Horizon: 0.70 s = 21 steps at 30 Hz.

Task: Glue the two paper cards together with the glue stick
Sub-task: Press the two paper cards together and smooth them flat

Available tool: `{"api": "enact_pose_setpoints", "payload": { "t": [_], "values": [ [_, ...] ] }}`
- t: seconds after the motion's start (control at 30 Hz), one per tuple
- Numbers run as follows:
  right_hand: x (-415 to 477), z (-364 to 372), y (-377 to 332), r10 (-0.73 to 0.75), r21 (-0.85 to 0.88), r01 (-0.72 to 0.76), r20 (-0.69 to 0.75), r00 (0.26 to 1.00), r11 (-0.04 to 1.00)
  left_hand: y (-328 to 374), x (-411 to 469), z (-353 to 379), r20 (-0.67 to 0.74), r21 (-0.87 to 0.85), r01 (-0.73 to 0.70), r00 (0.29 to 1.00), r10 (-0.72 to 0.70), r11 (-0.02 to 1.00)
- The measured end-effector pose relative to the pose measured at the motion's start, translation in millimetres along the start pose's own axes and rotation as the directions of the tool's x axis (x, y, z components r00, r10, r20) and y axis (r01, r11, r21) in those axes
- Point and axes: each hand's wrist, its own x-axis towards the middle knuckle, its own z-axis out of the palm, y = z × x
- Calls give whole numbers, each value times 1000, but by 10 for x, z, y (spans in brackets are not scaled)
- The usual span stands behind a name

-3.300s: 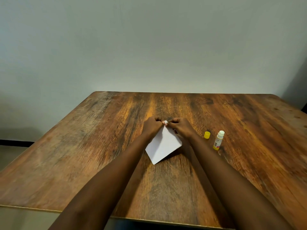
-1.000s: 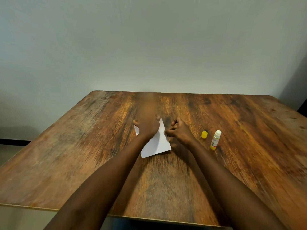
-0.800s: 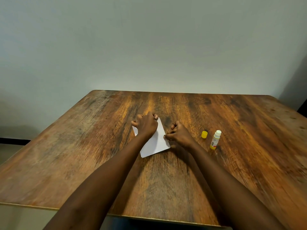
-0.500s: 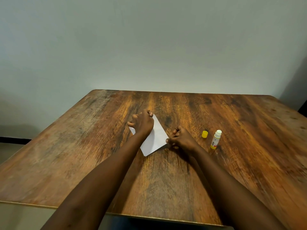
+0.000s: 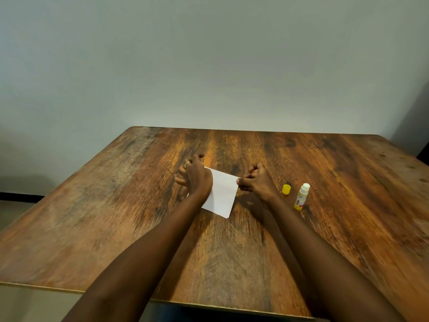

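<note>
Card (image 5: 222, 194) at desk (image 5: 104, 217) centre, turned clockwise since last frame. Right hand (image 5: 255, 182) pinches its right corner; left hand (image 5: 195, 180) sits curled on its left end, grip unclear. Glue stick (image 5: 301, 196) and cap (image 5: 286, 189) unmoved.

At mid-frame the left hand (image 5: 196, 180) is being held curled, while the card (image 5: 222, 194) is being pinched by the right hand (image 5: 256, 183).

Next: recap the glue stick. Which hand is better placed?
Right, probably. The right hand pinches the paper card at its right corner, with the yellow cap and the upright, uncapped glue stick just to its right. The left hand lies over the card's left edge, farther away.
</note>
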Motion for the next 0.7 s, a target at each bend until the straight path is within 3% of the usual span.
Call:
{"api": "enact_pose_setpoints", "payload": {
  "t": [0.1, 0.2, 0.43, 0.7],
  "values": [
    [20, 2, -11, -9, -12, 9, 18, 1000, 1000, 34, -22, 8, 85, 85, -266, 962, 259, 960],
    [38, 10, -23, -22, -26, 23, 38, 999, 999, 101, -44, 37, 272, 93, -406, 889, 369, 909],
    [61, 2, -68, -35, -8, 36, 24, 999, 999, 164, -65, 78, 312, 21, -361, 888, 337, 932],
    [41, 38, -79, -39, 75, 37, 19, 999, 996, 199, -75, 91, 244, -37, -381, 893, 379, 924]
  ]
}}
